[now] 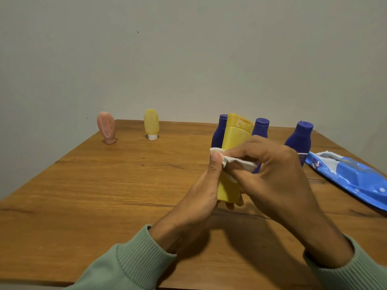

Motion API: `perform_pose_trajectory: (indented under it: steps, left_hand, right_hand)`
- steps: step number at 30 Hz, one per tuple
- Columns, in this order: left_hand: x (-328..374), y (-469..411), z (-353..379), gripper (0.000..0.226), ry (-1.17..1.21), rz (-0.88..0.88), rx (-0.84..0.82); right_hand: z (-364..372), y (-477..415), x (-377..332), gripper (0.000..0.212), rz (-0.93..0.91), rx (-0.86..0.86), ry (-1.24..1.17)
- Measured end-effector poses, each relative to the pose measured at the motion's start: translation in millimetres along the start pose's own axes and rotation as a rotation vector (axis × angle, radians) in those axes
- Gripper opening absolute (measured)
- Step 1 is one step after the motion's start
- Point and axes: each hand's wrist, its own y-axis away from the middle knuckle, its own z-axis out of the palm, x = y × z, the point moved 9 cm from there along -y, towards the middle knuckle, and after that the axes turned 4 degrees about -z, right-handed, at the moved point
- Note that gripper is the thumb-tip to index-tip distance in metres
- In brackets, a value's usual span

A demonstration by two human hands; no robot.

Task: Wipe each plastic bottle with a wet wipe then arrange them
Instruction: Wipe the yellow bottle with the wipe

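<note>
**Mid-wipe on the big yellow bottle, both hands busy**

Wooden table against a plain wall. A blue wipe pack lies flat at the table's right edge; can't tell if its flap is open.

The left hand grips the low part of the big yellow bottle, fingers curled round and under the base, thumb up by the wipe's edge. The right hand pinches the wet wipe, bunched, against the bottle's middle. The bottle is cap up, slightly tilted, and looks held just off the table, right of centre.

Close behind it stands a row of three, all upright. The left purple bottle and middle purple bottle are partly hidden. The right purple bottle is just beside the pack.

Far left and well apart from the row, the pink bottle and small yellow bottle stand cap-down, not touching each other.

Judged step: wiping bottle three of six. The two at left look placed already; the purple ones look pending.

Risks:
- Wet plastic and a low grip: rubbing near the top could twist the bottle or slip it out of the left hand.
- The purple row is close behind, so a swing of the bottle or knuckles could topple one into the next.
- The wipe is bunched, so contact is small and the cap and back face are easy to miss.
- The cap-down bottles stand on narrow bases, so a bump to the table could tip them.
</note>
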Motion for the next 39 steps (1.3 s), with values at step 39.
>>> perform_pose_trajectory:
  steps: [39]
  left_hand:
    - [-7,-2,-19,0.054,0.503,-0.132,0.183]
  right_hand:
    - [9,-3,2,0.022,0.049,-0.143,0.017]
